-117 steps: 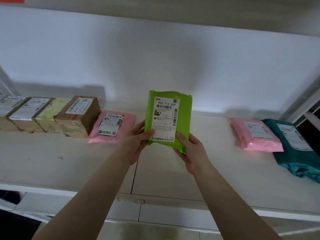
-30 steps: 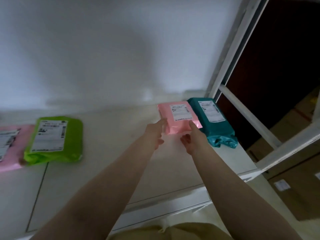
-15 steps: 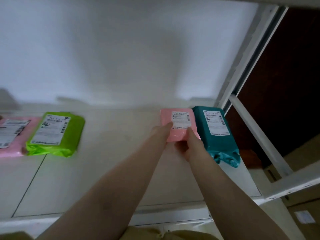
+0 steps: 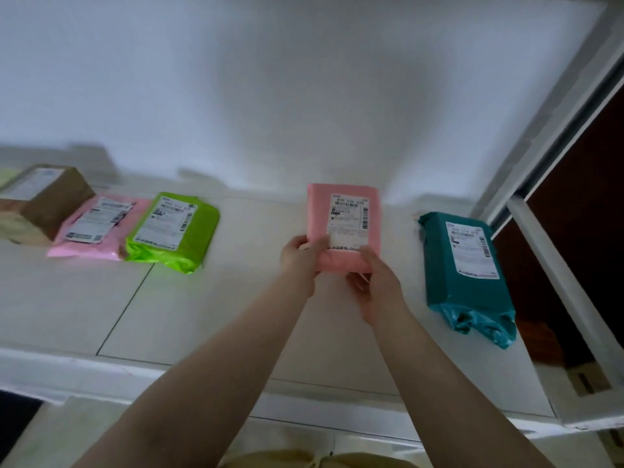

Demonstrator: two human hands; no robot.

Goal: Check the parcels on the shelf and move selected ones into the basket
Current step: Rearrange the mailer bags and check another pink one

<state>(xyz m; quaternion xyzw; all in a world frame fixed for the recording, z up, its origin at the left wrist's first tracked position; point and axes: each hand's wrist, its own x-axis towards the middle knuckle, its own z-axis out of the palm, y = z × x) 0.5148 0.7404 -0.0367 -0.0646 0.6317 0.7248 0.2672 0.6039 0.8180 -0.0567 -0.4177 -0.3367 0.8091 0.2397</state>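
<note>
Left hand (image 4: 301, 256), right hand (image 4: 377, 285) gripping salmon-pink parcel (image 4: 344, 228) upright; teal parcel (image 4: 464, 270) right, green parcel (image 4: 174, 231) left on shelf (image 4: 209, 315).

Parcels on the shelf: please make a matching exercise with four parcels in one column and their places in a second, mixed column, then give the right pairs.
1. pink parcel with upright label
2. teal parcel
3. green parcel
4. brown box

A. far left on the shelf
B. held in both hands
C. beside a flat pink parcel
D. far right, near the frame

Pairs: 1-B, 2-D, 3-C, 4-A
</note>
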